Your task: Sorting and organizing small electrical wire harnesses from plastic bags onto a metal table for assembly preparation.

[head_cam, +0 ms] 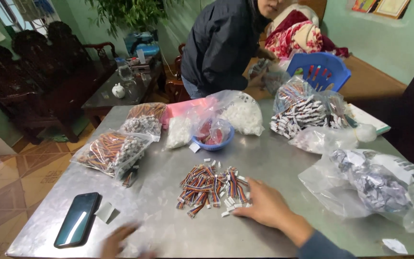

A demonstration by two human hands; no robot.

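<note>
Grey metal desk (pixel 283 163), seen from its near edge. Right hand (pixel 264 205) lies palm down near the near edge, fingers spread and loosely open, fingertips touching the right side of the wire pile (pixel 212 188); nothing gripped. The pile, short multicoloured leads with white plugs, sits at mid-desk, a few loose white plugs scattered around it. Left hand (pixel 118 240) is at the near edge, blurred; cannot tell how far open it is or whether it holds anything. Just left of it lie a black phone (pixel 77 219) and a small white paper square (pixel 105 212).

Packages: clear bag of coloured leads (pixel 113 151) at the left edge; two smaller clear bags (pixel 144 120) behind it; pink packet (pixel 185 108) and clear bags of white parts (pixel 240 112) toward the far edge; blue bowl (pixel 214 136) with red contents under plastic; clear bag of white-sleeved leads (pixel 305 112) far right; crumpled clear bags (pixel 370 184) at the right edge, one with a white label.

A second person in a dark jacket (pixel 221 43) bends beyond the far edge, beside a blue basket (pixel 319 69).
</note>
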